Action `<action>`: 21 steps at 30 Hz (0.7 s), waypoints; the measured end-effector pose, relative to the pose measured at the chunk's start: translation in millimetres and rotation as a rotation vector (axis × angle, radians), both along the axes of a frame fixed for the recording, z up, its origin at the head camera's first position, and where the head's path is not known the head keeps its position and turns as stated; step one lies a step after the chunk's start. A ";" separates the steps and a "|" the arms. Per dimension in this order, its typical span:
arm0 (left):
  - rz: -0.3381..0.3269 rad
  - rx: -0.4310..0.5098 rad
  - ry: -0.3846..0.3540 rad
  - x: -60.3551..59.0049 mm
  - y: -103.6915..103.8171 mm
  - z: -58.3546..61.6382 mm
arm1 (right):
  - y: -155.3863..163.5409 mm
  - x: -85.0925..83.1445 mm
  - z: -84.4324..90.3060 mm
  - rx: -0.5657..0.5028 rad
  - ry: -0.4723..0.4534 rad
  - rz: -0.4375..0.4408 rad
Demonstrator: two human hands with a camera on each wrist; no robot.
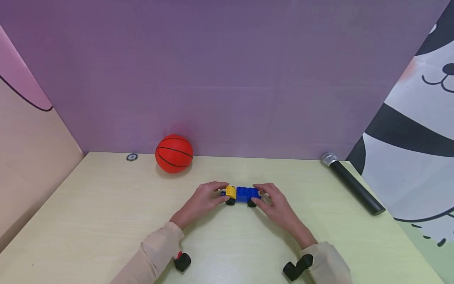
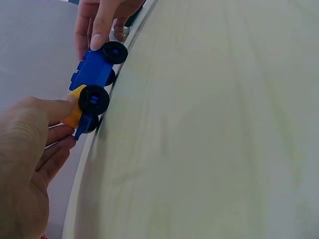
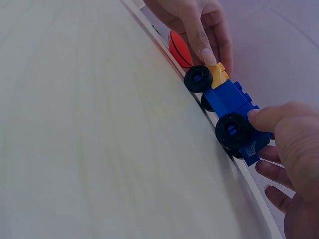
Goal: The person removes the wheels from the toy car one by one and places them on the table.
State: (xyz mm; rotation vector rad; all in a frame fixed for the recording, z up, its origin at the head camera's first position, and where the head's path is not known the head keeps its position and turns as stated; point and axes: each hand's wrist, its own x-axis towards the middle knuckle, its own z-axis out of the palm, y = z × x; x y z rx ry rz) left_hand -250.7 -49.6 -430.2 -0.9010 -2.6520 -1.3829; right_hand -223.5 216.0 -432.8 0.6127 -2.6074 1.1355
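No brand or readable writing shows on anything here; the small round disc (image 1: 132, 157) at the back of the table (image 1: 106, 221) is too small to read.

A toy car (image 1: 242, 195) built of blocks stands on its black wheels in the middle of the table, a yellow block at its left end and a blue body making up the rest. The left hand (image 1: 205, 198) pinches the yellow end, thumb at the near side and fingers curled over the far side. The right hand (image 1: 274, 203) grips the blue end the same way, thumb against the near side by the wheel, fingers bent round the far side. Both hands are partly closed on the car, one at each end.

An orange ball (image 1: 174, 153) sits near the back wall, left of the car and well apart from it. A black microphone (image 1: 352, 183) with a silver head lies along the right edge of the table
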 end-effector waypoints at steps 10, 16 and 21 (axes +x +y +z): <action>0.012 -0.038 0.029 0.1 3.1 2.2 | 0.0 -0.4 -0.2 0.013 0.030 0.006; 0.015 -0.052 0.051 -1.0 3.0 2.0 | 1.3 -1.7 -2.0 0.014 0.038 0.004; 0.008 -0.047 0.066 -0.2 2.9 1.8 | 1.4 -1.3 -3.4 0.017 0.060 0.006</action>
